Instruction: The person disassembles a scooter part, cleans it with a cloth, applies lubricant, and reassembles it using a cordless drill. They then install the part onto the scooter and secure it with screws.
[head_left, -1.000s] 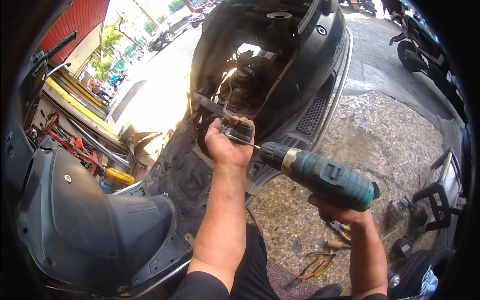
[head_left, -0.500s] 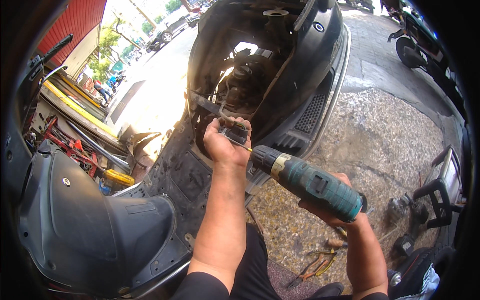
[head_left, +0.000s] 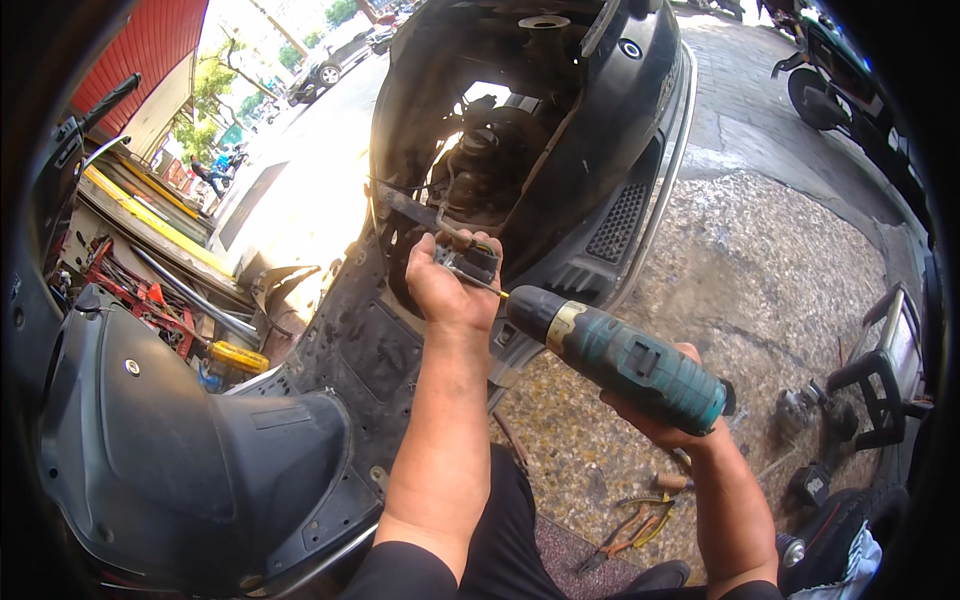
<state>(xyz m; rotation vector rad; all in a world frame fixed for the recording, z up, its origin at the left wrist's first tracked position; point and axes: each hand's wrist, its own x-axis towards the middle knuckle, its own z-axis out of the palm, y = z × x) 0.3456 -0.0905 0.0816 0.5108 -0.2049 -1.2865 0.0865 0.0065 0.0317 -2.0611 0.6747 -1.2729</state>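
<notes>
In my left hand (head_left: 450, 296), palm up, lies a small part (head_left: 480, 264) of dark plastic and metal, the fingers curled around it. A hose or cable (head_left: 446, 222) runs from it into the open front of a scooter (head_left: 541, 70). My right hand (head_left: 657, 428) is wrapped round the grip of a teal and black cordless drill (head_left: 640, 362), mostly hidden beneath its body. The drill points up and left. Its thin bit (head_left: 503, 294) reaches the edge of the part; whether it has entered the metal I cannot tell.
The scooter's dark seat (head_left: 170, 430) and footboard (head_left: 370, 350) lie at the left. A yellow-handled screwdriver (head_left: 238, 356) sits near a red tool rack. Pliers (head_left: 640, 525) and a black-handled metal case (head_left: 880, 385) are on the pebbled ground. Another scooter (head_left: 835, 90) stands far right.
The view has shifted slightly. The drill's body has tilted a little, its front end slightly higher and farther right. Both hands keep their hold.
</notes>
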